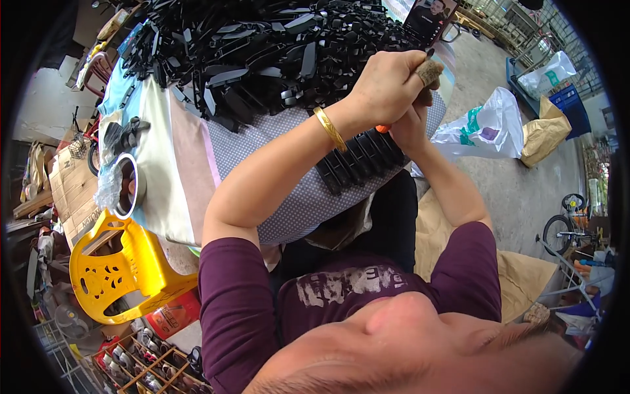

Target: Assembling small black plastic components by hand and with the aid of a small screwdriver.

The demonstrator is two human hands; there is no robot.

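My left hand (387, 82), with a gold bracelet (329, 129) on its wrist, is closed over the right side of the table. A brown covering (430, 72) wraps fingertips there, and a small dark tip shows above it. My right hand (408, 130) is closed just below, touching my left. An orange end (383, 129) juts out beside its palm; the rest is hidden. What my left fingers pinch cannot be made out. Under my hands a row of black plastic parts (361, 161) lies side by side. Beyond is a large heap of black plastic pieces (262, 59).
A patterned cloth (262, 148) covers the table. A phone (430, 23) stands at its far right edge. At left are a white tub (136, 187) and a yellow plastic chair (131, 262). White bags (489, 128) and a brown paper sack (546, 131) stand on the floor at right.
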